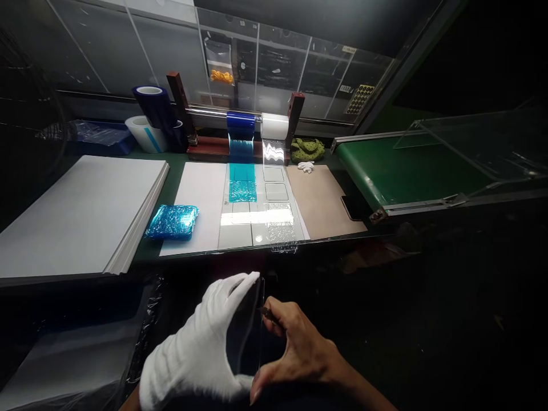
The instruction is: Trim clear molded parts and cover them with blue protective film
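My left hand [201, 342], in a white glove, holds a thin clear glass-like panel [248, 331] upright by its edge, below the table's front edge. My bare right hand [295, 348] is closed on a small dark pointed tool [269, 314] whose tip touches the panel's right edge, with the thumb under the panel's lower corner. On the table ahead, blue film [242, 171] and clear film [274, 151] run down from a roller [257, 121] over a white board [240, 220]. A crumpled blue film wad [172, 221] lies left of the board.
A stack of large white sheets [77, 211] fills the left of the table. Rolls of tape [152, 114] stand at the back left. A brown sheet [321, 200], a phone [351, 208], a green pouch [306, 149] and a green conveyor belt [398, 174] lie to the right.
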A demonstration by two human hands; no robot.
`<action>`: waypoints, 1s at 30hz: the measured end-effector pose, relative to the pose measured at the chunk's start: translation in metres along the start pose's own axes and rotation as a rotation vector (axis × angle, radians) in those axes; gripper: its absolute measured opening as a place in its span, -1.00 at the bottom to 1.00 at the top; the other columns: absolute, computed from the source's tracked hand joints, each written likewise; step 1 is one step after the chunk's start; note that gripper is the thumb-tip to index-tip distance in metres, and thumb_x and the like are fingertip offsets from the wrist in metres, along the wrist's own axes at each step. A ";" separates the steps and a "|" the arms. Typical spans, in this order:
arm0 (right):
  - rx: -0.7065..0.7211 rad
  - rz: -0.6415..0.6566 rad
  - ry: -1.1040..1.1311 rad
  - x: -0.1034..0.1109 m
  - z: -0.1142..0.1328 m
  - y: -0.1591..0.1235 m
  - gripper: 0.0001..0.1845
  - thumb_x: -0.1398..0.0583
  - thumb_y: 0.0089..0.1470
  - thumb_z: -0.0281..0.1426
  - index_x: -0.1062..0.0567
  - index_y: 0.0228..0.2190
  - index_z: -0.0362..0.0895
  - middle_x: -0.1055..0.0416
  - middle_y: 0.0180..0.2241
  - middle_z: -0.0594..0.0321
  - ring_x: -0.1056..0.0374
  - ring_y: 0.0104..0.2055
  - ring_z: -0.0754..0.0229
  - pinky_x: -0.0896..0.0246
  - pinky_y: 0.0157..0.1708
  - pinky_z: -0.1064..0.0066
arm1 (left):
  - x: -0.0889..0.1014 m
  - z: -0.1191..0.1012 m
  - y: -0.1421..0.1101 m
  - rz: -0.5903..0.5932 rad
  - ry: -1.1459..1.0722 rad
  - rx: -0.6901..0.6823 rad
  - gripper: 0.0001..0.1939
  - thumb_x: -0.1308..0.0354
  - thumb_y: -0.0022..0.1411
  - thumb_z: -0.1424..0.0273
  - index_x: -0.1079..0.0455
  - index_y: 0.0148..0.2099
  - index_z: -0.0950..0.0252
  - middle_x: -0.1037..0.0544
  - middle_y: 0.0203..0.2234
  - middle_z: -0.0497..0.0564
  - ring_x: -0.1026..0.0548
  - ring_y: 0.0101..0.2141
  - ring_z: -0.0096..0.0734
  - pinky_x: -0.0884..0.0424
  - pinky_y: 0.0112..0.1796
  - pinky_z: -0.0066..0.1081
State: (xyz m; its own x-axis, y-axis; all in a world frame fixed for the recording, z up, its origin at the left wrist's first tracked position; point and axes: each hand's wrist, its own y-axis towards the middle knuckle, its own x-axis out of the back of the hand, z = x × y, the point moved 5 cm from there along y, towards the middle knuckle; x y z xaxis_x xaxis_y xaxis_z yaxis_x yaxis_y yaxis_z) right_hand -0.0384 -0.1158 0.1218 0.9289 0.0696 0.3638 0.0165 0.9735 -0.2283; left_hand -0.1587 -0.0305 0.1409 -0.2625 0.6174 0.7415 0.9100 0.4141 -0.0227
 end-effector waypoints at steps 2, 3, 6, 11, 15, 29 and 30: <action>-0.005 -0.011 -0.010 -0.001 -0.001 0.000 -0.27 -0.42 -0.60 0.02 -0.27 -0.43 -0.09 -0.16 -0.50 0.41 -0.09 -0.46 0.34 -0.10 -0.54 0.54 | 0.003 -0.002 0.002 -0.012 -0.004 -0.024 0.18 -0.30 -0.26 -0.03 0.18 0.32 0.21 -0.13 0.16 0.22 -0.23 0.10 0.14 -0.35 0.01 -0.06; -0.011 -0.016 -0.016 -0.001 -0.002 0.000 -0.27 -0.42 -0.60 0.02 -0.26 -0.44 -0.09 -0.16 -0.50 0.41 -0.08 -0.46 0.34 -0.09 -0.54 0.54 | 0.004 -0.002 0.003 -0.017 -0.003 -0.032 0.17 -0.30 -0.26 -0.04 0.16 0.32 0.21 -0.15 0.15 0.21 -0.24 0.09 0.13 -0.36 0.01 -0.07; -0.040 -0.023 -0.029 -0.004 -0.006 -0.001 -0.26 -0.41 -0.62 0.04 -0.24 -0.45 -0.09 -0.15 -0.50 0.41 -0.06 -0.46 0.34 -0.06 -0.55 0.54 | 0.005 0.000 0.003 -0.013 0.007 -0.045 0.18 -0.28 -0.25 -0.05 0.17 0.32 0.21 -0.15 0.15 0.20 -0.25 0.08 0.10 -0.37 0.00 -0.09; -0.071 -0.035 -0.016 -0.008 -0.009 -0.003 -0.28 -0.40 -0.59 0.06 -0.24 -0.47 -0.09 -0.15 -0.50 0.39 -0.07 -0.45 0.32 -0.05 -0.57 0.54 | 0.007 0.001 0.002 0.030 0.021 -0.058 0.20 -0.26 -0.25 -0.12 0.20 0.33 0.18 -0.12 0.15 0.20 -0.24 0.08 0.11 -0.37 -0.01 -0.08; -0.072 -0.039 -0.008 -0.011 -0.008 -0.004 -0.32 -0.38 -0.53 0.08 -0.24 -0.50 -0.09 -0.16 -0.52 0.38 -0.08 -0.47 0.32 -0.05 -0.57 0.53 | 0.011 -0.002 0.004 0.048 0.024 -0.059 0.18 -0.25 -0.26 -0.15 0.16 0.33 0.18 -0.18 0.12 0.20 -0.30 0.03 0.10 -0.41 -0.06 -0.08; -0.011 -0.066 0.084 -0.022 -0.013 -0.008 -0.35 -0.28 -0.34 0.16 -0.15 -0.56 -0.10 -0.07 -0.57 0.43 0.06 -0.53 0.38 0.07 -0.55 0.50 | 0.012 -0.006 0.010 0.088 0.063 -0.044 0.16 -0.19 -0.24 -0.21 0.11 0.31 0.21 -0.21 0.09 0.21 -0.33 -0.02 0.11 -0.44 -0.12 -0.08; -0.005 -0.068 0.097 -0.022 -0.013 -0.008 -0.34 -0.28 -0.34 0.16 -0.14 -0.57 -0.09 -0.05 -0.57 0.44 0.08 -0.53 0.38 0.10 -0.56 0.50 | 0.012 -0.007 0.010 0.097 0.069 -0.046 0.16 -0.19 -0.24 -0.21 0.11 0.31 0.21 -0.21 0.09 0.21 -0.33 -0.02 0.11 -0.44 -0.13 -0.07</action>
State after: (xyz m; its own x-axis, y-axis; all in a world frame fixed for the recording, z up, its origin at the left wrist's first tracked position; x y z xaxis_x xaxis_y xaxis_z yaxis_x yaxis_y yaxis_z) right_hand -0.0540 -0.1279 0.1038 0.9570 -0.0184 0.2895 0.0823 0.9742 -0.2102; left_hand -0.1502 -0.0232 0.1539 -0.1506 0.6049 0.7819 0.9442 0.3224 -0.0675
